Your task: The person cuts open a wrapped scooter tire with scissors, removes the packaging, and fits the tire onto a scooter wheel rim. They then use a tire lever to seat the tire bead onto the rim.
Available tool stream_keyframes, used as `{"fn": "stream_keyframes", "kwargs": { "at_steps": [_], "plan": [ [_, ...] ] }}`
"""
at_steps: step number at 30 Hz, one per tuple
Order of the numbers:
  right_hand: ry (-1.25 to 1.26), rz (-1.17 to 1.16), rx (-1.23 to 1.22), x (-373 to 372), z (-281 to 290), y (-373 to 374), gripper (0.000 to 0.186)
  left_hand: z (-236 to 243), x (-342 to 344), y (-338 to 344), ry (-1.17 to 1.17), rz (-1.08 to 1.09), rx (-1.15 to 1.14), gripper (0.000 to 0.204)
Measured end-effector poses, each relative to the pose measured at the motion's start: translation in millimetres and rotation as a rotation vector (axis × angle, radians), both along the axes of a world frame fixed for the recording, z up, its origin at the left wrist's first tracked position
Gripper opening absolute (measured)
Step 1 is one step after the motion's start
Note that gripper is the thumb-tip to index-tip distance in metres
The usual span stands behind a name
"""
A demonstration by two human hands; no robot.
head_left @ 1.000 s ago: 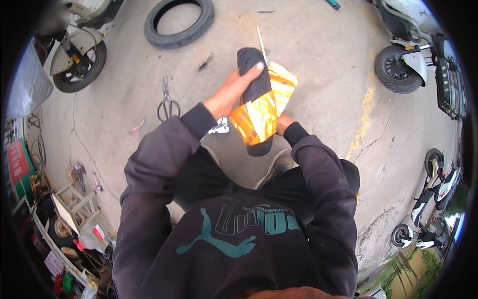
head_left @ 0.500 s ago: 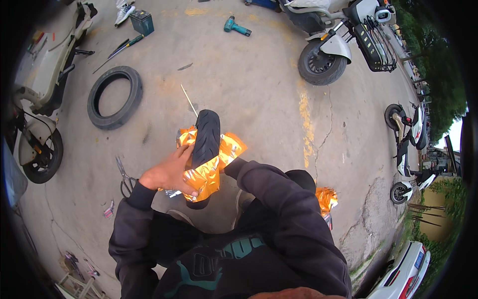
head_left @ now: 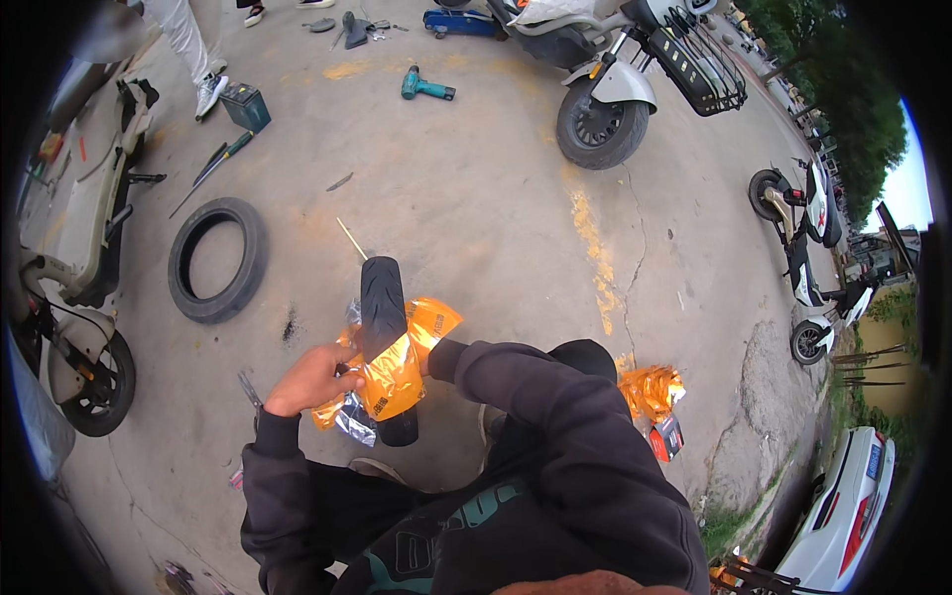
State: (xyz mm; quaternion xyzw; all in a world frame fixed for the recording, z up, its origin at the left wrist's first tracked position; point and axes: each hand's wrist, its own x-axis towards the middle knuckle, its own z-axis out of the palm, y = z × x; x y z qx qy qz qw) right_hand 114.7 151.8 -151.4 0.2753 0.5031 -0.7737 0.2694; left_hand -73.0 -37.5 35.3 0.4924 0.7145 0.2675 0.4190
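Note:
A black scooter tyre [head_left: 383, 297] stands upright on the ground between my knees, partly wrapped in torn orange foil wrapping [head_left: 395, 382]. My left hand [head_left: 315, 380] is at the tyre's left side, with thumb and fingers closed on the foil's edge. The right sleeve reaches to the other side of the tyre. There the foil and tyre hide my right hand's fingers. Silver inner foil [head_left: 355, 420] hangs below my left hand. Behind the tyre, a thin pale stick [head_left: 351, 238] lies on the ground. Scissors [head_left: 249, 389] lie left of my left hand, partly covered by it.
A second tyre [head_left: 256, 260] lies flat to the left. Beyond are a screwdriver [head_left: 213, 174], a dark battery [head_left: 245, 107] and a teal drill [head_left: 426, 88]. Scooters [head_left: 603, 124] stand around. Crumpled orange foil [head_left: 651, 394] lies by my right knee. A person's legs [head_left: 188, 50] show far left.
My left hand has gone from lying spread over the foil to pinching its edge. The foil's left side has been pulled lower, with more silver showing. The view has shifted; a person's legs show more.

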Motion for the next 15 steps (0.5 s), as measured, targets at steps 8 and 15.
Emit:
{"fn": "stream_keyframes", "kwargs": {
  "at_steps": [8, 15],
  "plan": [
    [0.075, -0.685, -0.287, -43.9, 130.0, -44.0, 0.049, -1.0, -6.3, 0.6, 0.126, 0.349, 0.152, 0.024],
    [0.475, -0.401, 1.06, -48.9, 166.8, -22.9, 0.095, -13.6, 2.3, 24.1, 0.034, 0.298, 0.198, 0.042]
  ]
}}
